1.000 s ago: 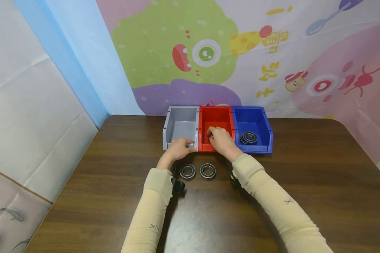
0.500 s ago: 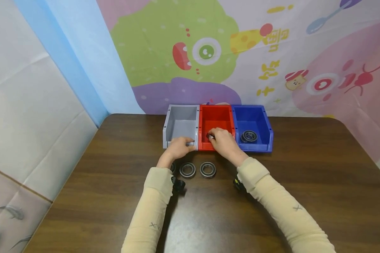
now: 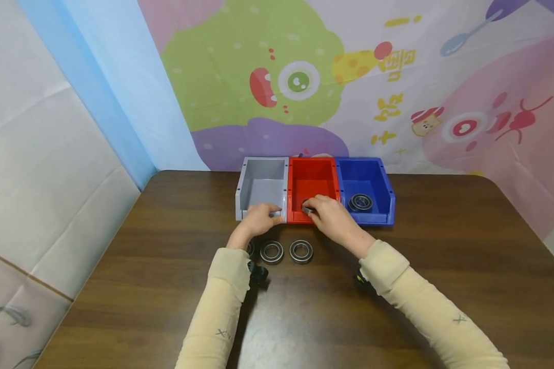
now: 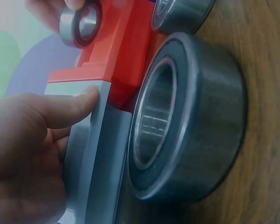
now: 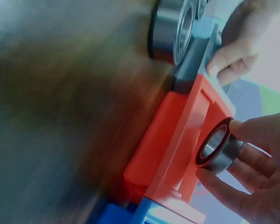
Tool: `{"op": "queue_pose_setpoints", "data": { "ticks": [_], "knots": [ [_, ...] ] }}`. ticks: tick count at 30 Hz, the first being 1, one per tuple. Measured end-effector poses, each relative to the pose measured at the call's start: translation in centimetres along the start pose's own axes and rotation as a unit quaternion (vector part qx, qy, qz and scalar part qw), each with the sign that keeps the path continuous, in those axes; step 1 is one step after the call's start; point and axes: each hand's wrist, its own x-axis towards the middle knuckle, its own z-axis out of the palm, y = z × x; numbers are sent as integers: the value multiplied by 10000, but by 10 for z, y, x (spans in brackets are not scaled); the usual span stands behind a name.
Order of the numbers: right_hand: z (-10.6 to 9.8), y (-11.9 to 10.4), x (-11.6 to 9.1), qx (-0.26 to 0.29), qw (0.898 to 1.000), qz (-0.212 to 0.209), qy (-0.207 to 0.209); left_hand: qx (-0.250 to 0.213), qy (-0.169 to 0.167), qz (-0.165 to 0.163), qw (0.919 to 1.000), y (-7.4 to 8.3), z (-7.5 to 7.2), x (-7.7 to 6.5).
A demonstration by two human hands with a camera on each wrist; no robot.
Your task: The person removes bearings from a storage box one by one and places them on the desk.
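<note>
My left hand grips the front edge of the grey bin; in the left wrist view its thumb lies on the lip beside the red bin. My right hand pinches a steel ball bearing between thumb and fingers, tilted, at the front of the red bin. In the blue bin lies a bearing, seemingly stacked on another. Two bearings, a left one and a right one, lie flat before the bins; a third is partly hidden by my left wrist.
The three bins stand side by side against a cartoon-printed cloth at the back of the wooden table. A black wrist camera sits low over the tabletop beside the left sleeve.
My right hand has drawn back towards the front of the red bin, and the bearing in its fingers has come into view. My left hand keeps its place on the grey bin.
</note>
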Motion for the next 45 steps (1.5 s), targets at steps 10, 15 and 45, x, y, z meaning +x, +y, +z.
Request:
{"op": "queue_pose_setpoints", "data": {
  "ticks": [10,15,45],
  "knots": [
    [-6,-6,-32,-209,9987,-455,-80,-89,-58,26,9999,1,-1,0],
    [-6,-6,-46,-247,9983,-515,-104,-36,-67,60,10000,-1,-1,0],
    [8,-3,-71,-465,9929,-935,-568,-31,2,100,9999,1,-1,-2]
  ]
}}
